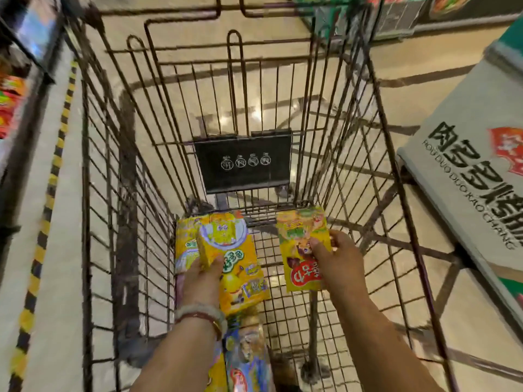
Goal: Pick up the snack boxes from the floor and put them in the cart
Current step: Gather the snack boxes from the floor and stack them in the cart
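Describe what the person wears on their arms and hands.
Both forearms are bare, with no sleeves in view and no gloves. The left hand has a stack of bracelets at its wrist: a pale beaded bracelet, a thin dark red cord and a slim gold-toned bangle. The right hand and its wrist carry nothing visible.

Both forearms are bare — no sleeves. The left hand (pixel 202 281) has pale beaded and reddish bracelets (pixel 202 316) at its wrist — the right hand (pixel 338 261) wears nothing.
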`<state>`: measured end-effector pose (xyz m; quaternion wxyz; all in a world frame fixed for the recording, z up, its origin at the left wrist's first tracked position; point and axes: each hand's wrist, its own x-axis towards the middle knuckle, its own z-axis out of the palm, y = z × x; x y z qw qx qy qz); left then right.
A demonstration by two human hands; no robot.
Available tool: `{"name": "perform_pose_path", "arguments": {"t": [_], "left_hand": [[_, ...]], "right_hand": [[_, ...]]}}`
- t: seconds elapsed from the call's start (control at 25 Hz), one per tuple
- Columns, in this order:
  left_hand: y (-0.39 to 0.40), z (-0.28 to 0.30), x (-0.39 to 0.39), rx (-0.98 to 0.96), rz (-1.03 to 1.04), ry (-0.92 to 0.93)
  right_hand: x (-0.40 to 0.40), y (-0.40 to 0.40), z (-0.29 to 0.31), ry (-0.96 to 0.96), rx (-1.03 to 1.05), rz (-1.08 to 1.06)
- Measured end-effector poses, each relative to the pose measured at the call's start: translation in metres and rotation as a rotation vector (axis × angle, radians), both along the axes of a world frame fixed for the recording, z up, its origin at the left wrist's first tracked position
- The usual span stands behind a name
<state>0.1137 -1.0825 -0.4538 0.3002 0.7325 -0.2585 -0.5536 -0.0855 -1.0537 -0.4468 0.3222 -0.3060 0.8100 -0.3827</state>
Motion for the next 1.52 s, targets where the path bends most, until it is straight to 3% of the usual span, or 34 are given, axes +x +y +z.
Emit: {"name": "perform_pose_path", "arguments": {"t": [0.12, 0.28, 0.64, 0.8, 0.92, 1.0, 1.08, 1.16, 1.32, 1.4, 1.52], "left_hand": [[-0.030, -0.053, -0.017, 0.021, -0.052, -0.122], [-0.053, -0.110, -0.040, -0.024, -0.088, -0.167], [-0.073, -0.155, -0.076, -0.229, -0.074, -0.345], [-0.065, -0.163, -0.092, -0.291, -0.214, -0.435], [-0.056, -0.176, -0.092, -0.543, -0.336, -0.612], [-0.049, -0.182, -0.086, -0.652, -0.574, -0.709], [-0.042, -0.186, -0.081, -0.602, -0.925, -0.817], [-0.044, -0.189, -0.075, -0.518, -1.136, -0.931], [-0.076, -0.178, -0.065, -0.388, -1.242, -0.994], [-0.085, -0.174, -0.064, -0.262, -1.290, -0.951], [-0.084, -0.169, -0.070, -0.225, -1.288, -0.941]], "right_hand": [[0.008, -0.035, -0.066, 0.191, 0.029, 0.023], [0.005, -0.060, -0.133, 0.297, 0.149, -0.035], [-0.008, -0.083, -0.174, 0.452, 0.364, 0.069], [0.000, -0.072, -0.185, 0.691, 0.186, 0.279], [-0.002, -0.065, -0.189, 0.753, 0.258, 0.450], [-0.004, -0.060, -0.192, 0.769, 0.285, 0.479], [-0.002, -0.059, -0.193, 0.760, 0.306, 0.468], [0.002, -0.065, -0.198, 0.764, 0.311, 0.480], [0.000, -0.091, -0.205, 0.739, 0.301, 0.550], [-0.003, -0.095, -0.204, 0.750, 0.328, 0.598], [-0.006, -0.095, -0.201, 0.770, 0.374, 0.634]]}}
